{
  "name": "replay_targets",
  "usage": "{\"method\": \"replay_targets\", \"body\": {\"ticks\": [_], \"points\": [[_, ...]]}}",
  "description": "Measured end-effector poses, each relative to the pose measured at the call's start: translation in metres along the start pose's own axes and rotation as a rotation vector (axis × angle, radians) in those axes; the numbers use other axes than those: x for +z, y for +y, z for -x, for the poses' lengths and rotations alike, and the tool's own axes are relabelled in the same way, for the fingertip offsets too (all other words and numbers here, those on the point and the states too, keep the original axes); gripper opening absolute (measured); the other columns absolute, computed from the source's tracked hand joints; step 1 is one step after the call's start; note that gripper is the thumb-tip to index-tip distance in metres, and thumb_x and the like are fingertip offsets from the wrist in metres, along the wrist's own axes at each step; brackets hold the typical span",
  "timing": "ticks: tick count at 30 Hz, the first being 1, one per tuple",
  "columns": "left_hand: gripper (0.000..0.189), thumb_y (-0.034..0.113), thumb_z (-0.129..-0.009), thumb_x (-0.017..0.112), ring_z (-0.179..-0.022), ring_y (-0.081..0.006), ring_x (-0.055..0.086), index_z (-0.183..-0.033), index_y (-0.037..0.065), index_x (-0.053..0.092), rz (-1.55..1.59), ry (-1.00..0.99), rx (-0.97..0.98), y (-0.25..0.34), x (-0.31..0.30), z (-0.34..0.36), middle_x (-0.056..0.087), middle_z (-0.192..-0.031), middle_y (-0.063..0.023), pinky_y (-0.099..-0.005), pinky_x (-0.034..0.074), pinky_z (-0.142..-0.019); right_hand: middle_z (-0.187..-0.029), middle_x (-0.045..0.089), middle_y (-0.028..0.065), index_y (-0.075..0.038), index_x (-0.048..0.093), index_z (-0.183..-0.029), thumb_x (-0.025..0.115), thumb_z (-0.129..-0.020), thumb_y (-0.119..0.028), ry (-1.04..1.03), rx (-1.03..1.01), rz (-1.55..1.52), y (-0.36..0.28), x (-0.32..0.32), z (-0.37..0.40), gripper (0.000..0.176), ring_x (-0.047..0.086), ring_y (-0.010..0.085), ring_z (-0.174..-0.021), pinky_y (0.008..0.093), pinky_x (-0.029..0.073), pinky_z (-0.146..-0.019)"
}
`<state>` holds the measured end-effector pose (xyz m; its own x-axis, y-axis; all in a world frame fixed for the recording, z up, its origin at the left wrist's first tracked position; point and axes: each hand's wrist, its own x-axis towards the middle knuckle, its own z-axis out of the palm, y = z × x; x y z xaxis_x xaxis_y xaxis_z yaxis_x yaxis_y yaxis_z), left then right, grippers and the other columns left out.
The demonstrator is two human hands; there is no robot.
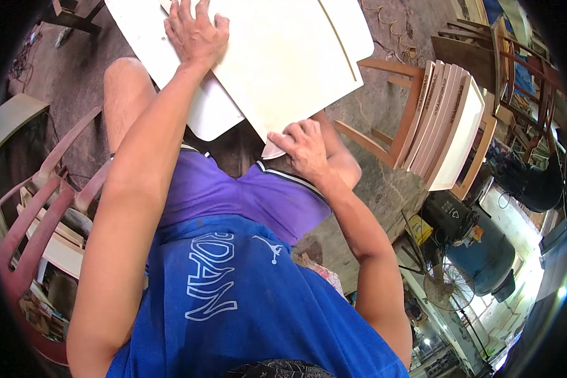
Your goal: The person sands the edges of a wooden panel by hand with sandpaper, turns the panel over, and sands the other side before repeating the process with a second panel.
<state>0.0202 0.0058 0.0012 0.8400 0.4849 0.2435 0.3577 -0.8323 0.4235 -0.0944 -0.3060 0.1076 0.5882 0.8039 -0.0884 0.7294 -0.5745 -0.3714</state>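
Observation:
A pale wooden panel (283, 63) lies across my lap area, with a narrow raised strip along its far right side. Under it, a white board with rounded corners (211, 113) sticks out on the left. My left hand (197, 33) rests on the panel's left part, fingers spread and flat. Closer to my body, my right hand (305, 148) pinches a folded pale pink piece that looks like sandpaper (272, 150) against the panel's near corner. Its fingers are curled around the piece and hide part of it.
To the right, a stack of pale boards with dark stamped lettering (444, 120) sits on a wooden frame (409, 107). A reddish wooden chair (41, 233) stands at the left. Farther right are a standing fan (448, 286), a blue barrel (482, 258) and piled furniture parts (504, 63).

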Motion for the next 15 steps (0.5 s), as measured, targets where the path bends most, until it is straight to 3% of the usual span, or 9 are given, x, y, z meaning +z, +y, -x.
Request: {"method": "replay_targets", "body": {"ticks": [6, 15], "points": [[0.057, 0.039, -0.094, 0.057, -0.155, -0.0369, 0.022, -0.146, 0.016, 0.058, -0.005, 0.000, -0.007, 0.001, -0.001, -0.001, 0.035, -0.163, -0.0141, -0.0577, 0.017, -0.125, -0.096, 0.057, 0.0025, -0.026, 0.076, -0.113, 0.071, -0.071, -0.008, 0.080, 0.122, -0.044, 0.000, 0.013, 0.007, 0.046, 0.053, 0.0276, -0.096, 0.0434, 0.042, -0.085], [0.058, 0.039, -0.095, 0.057, -0.156, -0.0363, 0.021, -0.148, 0.016, 0.056, -0.026, -0.027, -0.005, 0.001, 0.000, 0.000, 0.034, -0.164, -0.0142, -0.0571, 0.016, -0.126, -0.096, 0.058, 0.0020, -0.028, 0.077, -0.114, 0.073, -0.069, -0.009, 0.072, 0.085, 0.022, 0.013, 0.007, 0.008, 0.049, 0.054, 0.0279, -0.096, 0.0447, 0.041, -0.084]]}}
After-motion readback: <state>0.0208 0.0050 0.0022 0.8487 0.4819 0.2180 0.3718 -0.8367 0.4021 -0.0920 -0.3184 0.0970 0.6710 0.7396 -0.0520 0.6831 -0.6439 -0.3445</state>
